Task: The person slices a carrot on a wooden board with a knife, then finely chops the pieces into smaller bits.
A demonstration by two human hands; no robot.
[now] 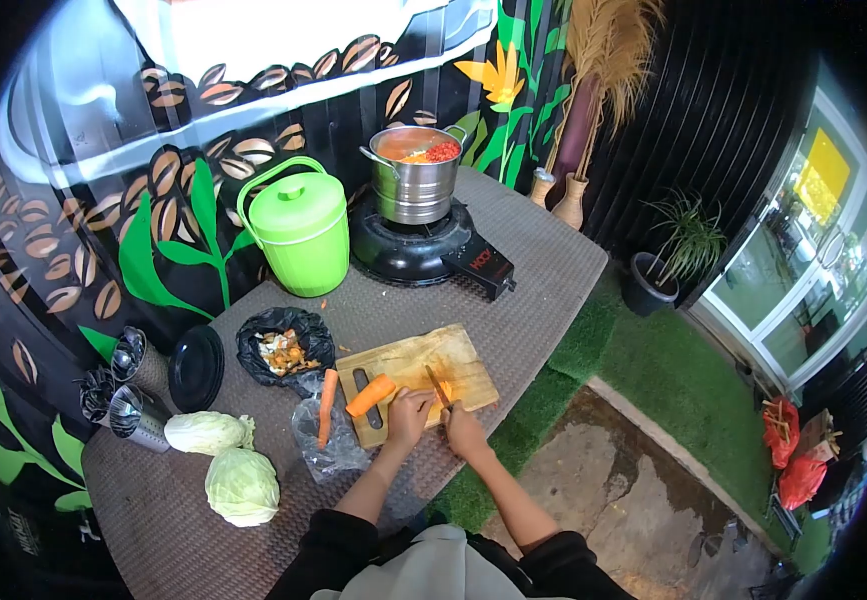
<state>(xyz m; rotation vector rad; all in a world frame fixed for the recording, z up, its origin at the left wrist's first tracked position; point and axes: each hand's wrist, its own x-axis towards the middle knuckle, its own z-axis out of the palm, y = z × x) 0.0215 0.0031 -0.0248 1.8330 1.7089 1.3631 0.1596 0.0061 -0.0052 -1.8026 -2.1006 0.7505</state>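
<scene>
My right hand (465,430) is closed around the handle of a knife (437,384), whose blade points away over the wooden cutting board (468,362). Beside the blade, my left hand (409,414) has its fingers bent and pressed down on a carrot piece, mostly hidden under them. Small orange carrot bits (445,390) lie by the knife. A thicker peeled carrot (370,396) rests on the board's left part, near the dark handle slot. Left of the board, a longer carrot (327,408) lies on a clear plastic bag (343,455).
A black bag of peelings (286,347) lies behind the carrots. Cabbages (242,487) and metal cups (139,418) stand left. At the back are a green lidded bucket (299,235) and a steel pot (413,185) with red pieces, on a black stove (403,250). The table edge (553,345) runs along the right.
</scene>
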